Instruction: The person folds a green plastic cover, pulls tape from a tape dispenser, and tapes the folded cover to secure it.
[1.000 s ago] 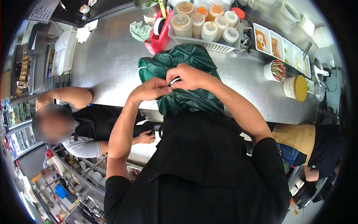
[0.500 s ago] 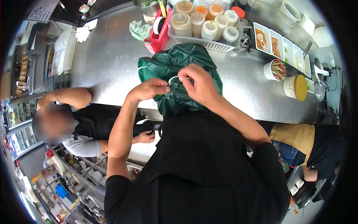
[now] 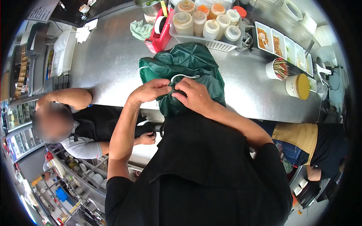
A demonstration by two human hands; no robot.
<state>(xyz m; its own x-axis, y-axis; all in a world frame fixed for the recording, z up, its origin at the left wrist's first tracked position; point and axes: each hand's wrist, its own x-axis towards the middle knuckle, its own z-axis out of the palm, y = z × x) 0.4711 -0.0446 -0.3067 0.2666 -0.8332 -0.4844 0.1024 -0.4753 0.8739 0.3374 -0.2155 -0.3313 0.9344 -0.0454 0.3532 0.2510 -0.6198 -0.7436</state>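
Observation:
A crumpled dark green bag [image 3: 194,60] of thin, shiny material lies on the steel counter against my apron. A white cord [image 3: 184,76] sticks out of it, its loose end pointing right. My left hand [image 3: 151,91] pinches the bag's gathered edge, near where the cord comes out. Close beside it, my right hand [image 3: 193,95] has its fingers bent onto the same edge, with the thumb below. The small piece of fabric between the two hands is partly hidden by the fingers.
Behind the bag stand a red tape dispenser [image 3: 160,34], a green cloth [image 3: 141,30] and a white basket [image 3: 222,46] of squeeze bottles. Topping trays [image 3: 277,45], a cup of sticks [image 3: 277,69] and a yellow-lidded tub [image 3: 298,87] are at right. People stand on both sides.
My right hand has let go of the white cord and come down and left to the bag's edge beside my left hand. The cord now lies stretched to the right.

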